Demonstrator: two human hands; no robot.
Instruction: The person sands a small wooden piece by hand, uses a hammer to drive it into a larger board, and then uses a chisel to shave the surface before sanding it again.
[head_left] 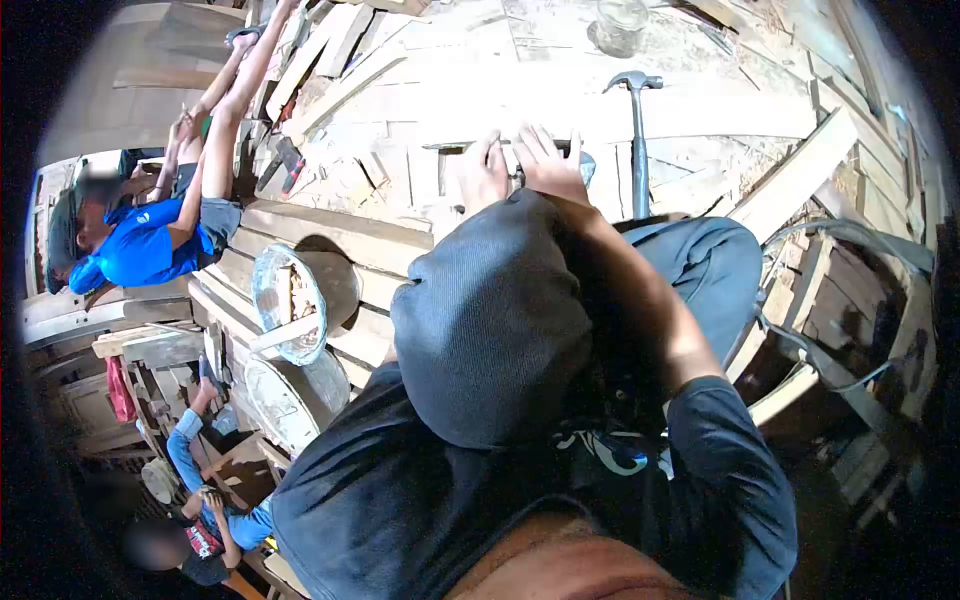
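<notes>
My left hand (484,178) rests on the brightly lit wooden work surface (470,104), fingers stretched forward. Close beside it, my right hand (548,168) lies with its fingers spread. Between the two hands is a small dark item (517,179), too small to make out. A bluish object (588,168) shows just past the right hand. To the right of the hands, a claw hammer (639,150) lies with its head pointing away. A dark cap (495,320) hides part of the wrists and the near side of the work area.
A red-and-black tool (291,168) and wood scraps lie at the left. Two buckets, one with wood pieces (290,300), stand lower left. A glass jar (620,25) is at the top. One person in blue (150,240) and another (205,520) are at the left. Cables hang right.
</notes>
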